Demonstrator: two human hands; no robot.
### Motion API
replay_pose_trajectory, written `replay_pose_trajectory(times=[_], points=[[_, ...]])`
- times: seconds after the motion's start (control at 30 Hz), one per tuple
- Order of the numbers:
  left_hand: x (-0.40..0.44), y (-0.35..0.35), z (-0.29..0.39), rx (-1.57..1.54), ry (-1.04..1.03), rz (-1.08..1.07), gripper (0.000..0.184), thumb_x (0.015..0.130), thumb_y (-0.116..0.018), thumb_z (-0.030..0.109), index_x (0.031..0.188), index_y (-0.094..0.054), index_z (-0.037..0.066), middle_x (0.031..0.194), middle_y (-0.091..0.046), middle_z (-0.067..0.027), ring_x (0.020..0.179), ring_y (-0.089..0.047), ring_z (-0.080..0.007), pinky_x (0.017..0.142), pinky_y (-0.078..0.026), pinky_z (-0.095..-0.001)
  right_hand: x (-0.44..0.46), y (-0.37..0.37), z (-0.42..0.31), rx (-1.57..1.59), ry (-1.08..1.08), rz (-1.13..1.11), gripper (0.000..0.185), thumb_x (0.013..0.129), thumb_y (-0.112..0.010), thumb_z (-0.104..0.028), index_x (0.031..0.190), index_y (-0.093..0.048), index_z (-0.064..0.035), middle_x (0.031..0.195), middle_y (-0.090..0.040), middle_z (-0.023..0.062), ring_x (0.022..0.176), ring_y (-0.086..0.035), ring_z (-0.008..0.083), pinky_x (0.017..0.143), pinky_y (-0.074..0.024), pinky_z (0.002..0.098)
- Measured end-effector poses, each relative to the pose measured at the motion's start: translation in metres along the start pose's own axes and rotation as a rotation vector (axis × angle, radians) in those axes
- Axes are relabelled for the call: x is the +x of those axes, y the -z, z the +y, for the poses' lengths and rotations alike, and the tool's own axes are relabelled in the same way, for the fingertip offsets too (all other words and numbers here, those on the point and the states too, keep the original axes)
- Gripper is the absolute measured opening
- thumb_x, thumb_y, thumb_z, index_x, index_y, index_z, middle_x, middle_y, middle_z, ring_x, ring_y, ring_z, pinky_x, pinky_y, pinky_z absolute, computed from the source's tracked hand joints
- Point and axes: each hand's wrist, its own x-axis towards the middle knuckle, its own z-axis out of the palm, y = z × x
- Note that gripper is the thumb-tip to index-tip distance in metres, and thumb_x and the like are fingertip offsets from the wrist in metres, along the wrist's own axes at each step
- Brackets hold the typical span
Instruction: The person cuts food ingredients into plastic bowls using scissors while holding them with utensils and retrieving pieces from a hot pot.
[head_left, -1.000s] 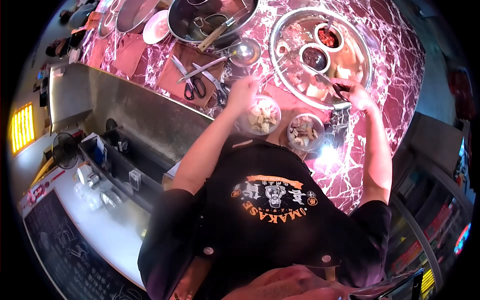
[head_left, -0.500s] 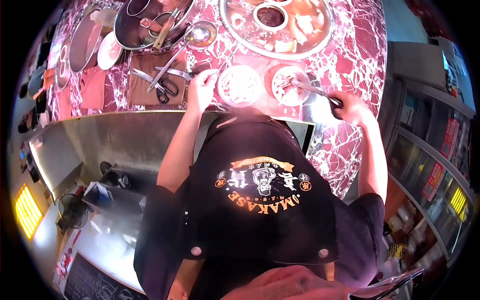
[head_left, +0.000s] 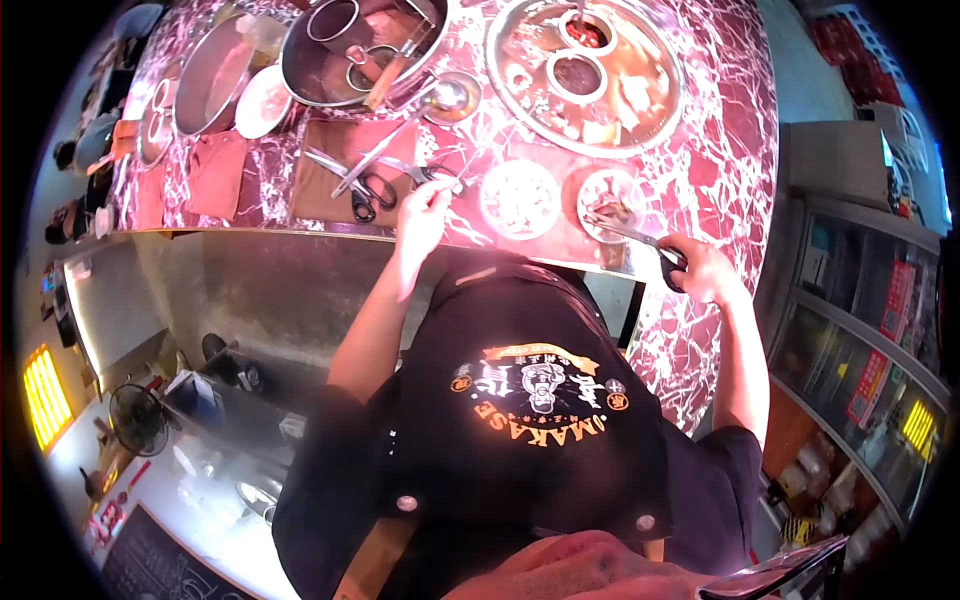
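My right hand (head_left: 700, 268) is closed round the black handles of a pair of scissors (head_left: 640, 236). Their blades reach into the right-hand bowl (head_left: 612, 204), among brownish pieces of food. Left of it stands a bowl of pale food pieces (head_left: 520, 200), washed out by glare. My left hand (head_left: 425, 215) is closed in a pinch just left of that pale bowl; what the fingertips hold, if anything, is too small to name. Close behind those fingers lie the black handles of another pair of scissors (head_left: 436, 174).
More scissors (head_left: 372, 197) and a ladle (head_left: 450, 97) lie by a brown cloth (head_left: 318, 195). A deep pot (head_left: 288, 62) stands behind them. A large round pan (head_left: 497, 75) of broth, food and small cups is at the back. The counter's front edge (head_left: 340, 235) runs before me.
My view has shifted, so the counter things sit further right and lower. My left hand's fingers have moved slightly away from the pale bowl. The right hand still holds the scissors in the right-hand bowl.
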Motion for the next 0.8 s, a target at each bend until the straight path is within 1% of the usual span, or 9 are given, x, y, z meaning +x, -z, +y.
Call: replay_pose_trajectory(times=[0.03,0.23,0.27,0.3,0.33,0.37,0.5,0.67,0.8], points=[[0.002,0.001,-0.004,0.027,0.004,0.011,0.023,0.099,-0.058,0.01,0.116,-0.068,-0.001,0.092,-0.071,-0.0036,0.066,-0.057,-0.0063,0.059,-0.048,-0.0231,0.009,-0.004,0.008,0.016,-0.019,-0.012,0.052,0.077,-0.066,-0.011,0.129,-0.062,-0.0136,0.103,-0.07,0.0185,0.096,-0.069,0.0314,0.085,-0.053,0.0417],[0.026,-0.008,0.002,-0.044,0.083,0.028,0.022,0.099,-0.06,0.011,0.115,-0.068,-0.001,0.085,-0.067,-0.0028,0.067,-0.056,-0.0063,0.055,-0.047,-0.0227,0.009,0.023,0.058,0.277,-0.069,-0.047,0.053,0.076,-0.064,-0.005,0.129,-0.062,-0.0083,0.106,-0.071,0.015,0.096,-0.069,0.0251,0.087,-0.0535,0.0356],[0.033,-0.013,-0.001,-0.012,0.093,0.027,0.022,0.1,-0.059,0.01,0.117,-0.067,-0.001,0.087,-0.068,-0.0022,0.07,-0.058,-0.0069,0.061,-0.048,-0.0225,0.008,0.032,0.067,0.314,-0.032,-0.047,0.055,0.076,-0.063,-0.001,0.13,-0.061,-0.0064,0.106,-0.071,0.0126,0.096,-0.068,0.0215,0.086,-0.0532,0.0339],[0.04,-0.018,0.004,0.021,0.105,0.025,0.022,0.1,-0.058,0.009,0.118,-0.067,-0.001,0.088,-0.069,-0.0016,0.073,-0.06,-0.0075,0.067,-0.05,-0.0224,0.004,0.054,0.051,0.396,-0.144,-0.135,0.056,0.076,-0.061,0.002,0.132,-0.059,-0.0057,0.105,-0.07,0.0108,0.095,-0.067,0.0179,0.086,-0.0524,0.0315],[0.049,-0.023,0.009,0.017,0.168,0.012,0.022,0.1,-0.06,0.01,0.119,-0.067,0.0,0.086,-0.067,-0.0009,0.073,-0.06,-0.0069,0.066,-0.049,-0.0224,0.011,0.06,0.062,0.403,-0.083,-0.083,0.056,0.076,-0.061,0.003,0.132,-0.059,-0.0053,0.104,-0.07,0.0105,0.095,-0.066,0.0175,0.086,-0.052,0.0308],[0.061,-0.031,0.005,0.106,0.094,0.047,0.022,0.099,-0.06,0.009,0.117,-0.068,-0.001,0.086,-0.068,-0.0021,0.075,-0.061,-0.0084,0.069,-0.05,-0.0239,0.019,0.063,0.075,0.41,-0.023,-0.035,0.057,0.077,-0.061,0.004,0.133,-0.058,-0.005,0.104,-0.07,0.0101,0.094,-0.066,0.0171,0.086,-0.0517,0.0302],[0.127,-0.062,0.023,0.236,-0.159,0.079,0.02,0.096,-0.061,0.017,0.103,-0.07,0.0,0.085,-0.071,-0.0137,0.079,-0.066,-0.0171,0.073,-0.051,-0.0322,0.063,0.089,0.08,0.326,0.083,0.266,0.053,0.079,-0.067,-0.004,0.132,-0.059,-0.0058,0.109,-0.069,0.0152,0.097,-0.069,0.0239,0.088,-0.052,0.0323],[0.216,-0.093,0.033,0.417,-0.131,0.098,0.023,0.092,-0.058,0.025,0.095,-0.07,0.006,0.09,-0.069,-0.0195,0.083,-0.066,-0.0376,0.073,-0.051,-0.0421,0.147,0.123,0.071,0.137,0.102,0.382,0.052,0.08,-0.07,-0.012,0.13,-0.061,-0.0114,0.117,-0.066,0.0182,0.103,-0.067,0.0321,0.089,-0.0528,0.0404],[0.248,-0.114,0.054,0.659,-0.037,0.108,0.026,0.09,-0.052,0.025,0.088,-0.07,0.007,0.091,-0.069,-0.0191,0.088,-0.067,-0.0381,0.076,-0.052,-0.0453,0.213,0.143,0.065,-0.02,0.194,0.455,0.052,0.08,-0.071,-0.015,0.131,-0.061,-0.0153,0.116,-0.065,0.0193,0.107,-0.065,0.0374,0.092,-0.0521,0.046]])
